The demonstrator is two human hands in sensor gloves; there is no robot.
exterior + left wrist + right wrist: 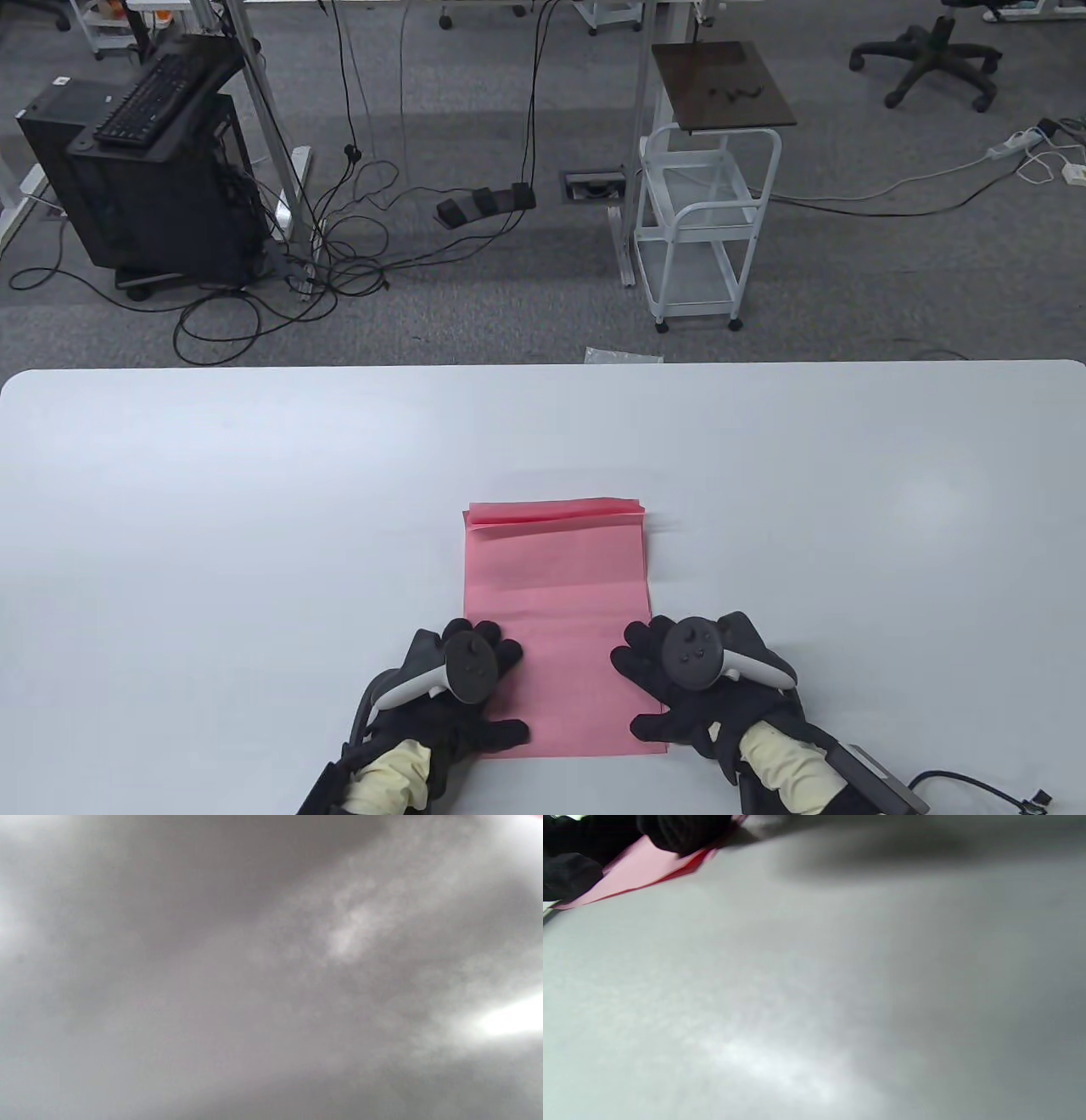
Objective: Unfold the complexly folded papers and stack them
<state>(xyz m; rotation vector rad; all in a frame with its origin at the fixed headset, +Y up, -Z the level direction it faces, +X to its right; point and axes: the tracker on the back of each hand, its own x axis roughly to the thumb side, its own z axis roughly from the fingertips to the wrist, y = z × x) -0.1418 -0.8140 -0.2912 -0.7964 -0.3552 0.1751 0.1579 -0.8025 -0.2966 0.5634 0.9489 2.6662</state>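
Both hands flat, fingers spread, gripping nothing: left hand and right hand press pink paper lying between them. Far end w/ folds unpinned; risk: sheet slides or tears if pulled unevenly.

Pink paper: single sheet, partly unfolded, lying flat on white table, near table's front edge, about mid-width. Long rectangle running away from that edge. Far end not opened: several layers stacked in narrow folded band, edges slightly fanned. Faint crease crosses sheet about midway. Near corners lie under gloved fingers. Right wrist view shows thin pink strip of paper edge flat against table, partly beneath dark fingers.
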